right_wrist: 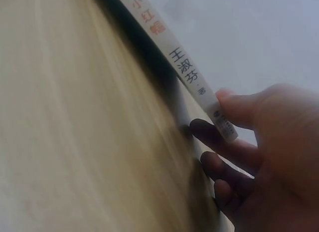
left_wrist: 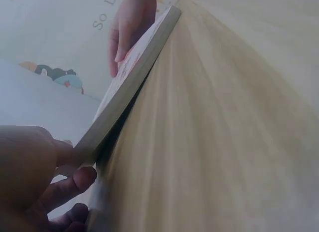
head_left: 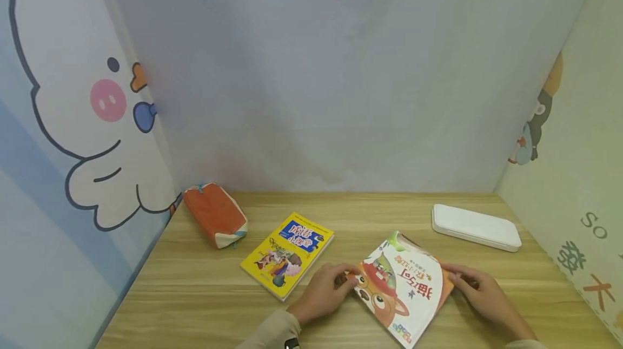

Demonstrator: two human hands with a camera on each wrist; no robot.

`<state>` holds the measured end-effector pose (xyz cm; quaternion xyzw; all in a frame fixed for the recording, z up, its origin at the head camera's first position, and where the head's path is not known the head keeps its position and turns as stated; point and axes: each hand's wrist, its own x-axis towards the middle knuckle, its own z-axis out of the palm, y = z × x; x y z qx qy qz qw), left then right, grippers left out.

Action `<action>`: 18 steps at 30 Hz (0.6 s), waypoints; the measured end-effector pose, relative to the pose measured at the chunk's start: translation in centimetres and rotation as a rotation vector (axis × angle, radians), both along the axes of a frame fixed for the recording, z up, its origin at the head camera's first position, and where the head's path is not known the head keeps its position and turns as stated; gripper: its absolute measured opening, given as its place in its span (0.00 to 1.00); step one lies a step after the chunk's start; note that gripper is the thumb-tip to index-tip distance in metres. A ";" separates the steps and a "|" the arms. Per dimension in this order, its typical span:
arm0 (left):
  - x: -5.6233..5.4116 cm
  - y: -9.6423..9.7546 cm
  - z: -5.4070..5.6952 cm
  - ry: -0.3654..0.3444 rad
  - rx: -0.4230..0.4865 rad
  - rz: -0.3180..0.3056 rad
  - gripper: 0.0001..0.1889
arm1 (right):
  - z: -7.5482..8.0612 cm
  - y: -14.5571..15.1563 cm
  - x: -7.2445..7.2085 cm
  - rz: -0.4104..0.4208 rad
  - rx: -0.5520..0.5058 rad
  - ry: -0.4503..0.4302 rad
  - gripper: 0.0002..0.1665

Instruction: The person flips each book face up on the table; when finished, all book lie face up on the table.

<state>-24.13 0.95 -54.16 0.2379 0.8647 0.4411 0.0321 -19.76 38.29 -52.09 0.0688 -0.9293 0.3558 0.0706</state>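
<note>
Both hands hold a white paperback book (head_left: 413, 284) whose cover shows a cartoon animal in a red hat. My left hand (head_left: 325, 290) pinches its left edge between thumb and fingers. At the opposite edge my right hand (head_left: 479, 289) grips a corner, thumb on top and fingers beneath. In the right wrist view the book's printed spine (right_wrist: 184, 67) runs up from that thumb. The page edges (left_wrist: 124, 87) face the left wrist camera, and a dark gap shows under the book, so it is tilted or raised off the wooden table (head_left: 204, 305).
A yellow book (head_left: 292, 254) lies left of the left hand. Farther left is an orange pencil pouch (head_left: 216, 213) with white ends. At the back right sits a white case (head_left: 476, 227). Printed walls (head_left: 316, 94) enclose the table on the back and sides.
</note>
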 end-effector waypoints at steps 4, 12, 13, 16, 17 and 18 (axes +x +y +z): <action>0.0 0.0 0.3 0.003 -0.023 0.001 0.10 | -0.3 -0.1 0.2 -0.024 -0.005 0.005 0.17; 0.2 0.2 0.9 0.023 -0.087 0.029 0.09 | -0.7 -0.5 0.5 -0.045 -0.007 0.083 0.15; 0.1 0.2 1.0 0.022 -0.091 0.030 0.09 | -0.7 -0.5 0.5 -0.049 -0.001 0.092 0.14; 0.1 0.2 1.0 0.017 -0.106 0.028 0.10 | -0.7 -0.7 0.5 -0.054 0.020 0.108 0.14; 0.1 0.2 1.0 0.019 -0.112 0.026 0.10 | -0.7 -0.8 0.5 -0.055 0.026 0.112 0.14; 0.1 0.2 1.0 0.020 -0.118 0.024 0.10 | -0.8 -0.8 0.5 -0.053 0.031 0.116 0.13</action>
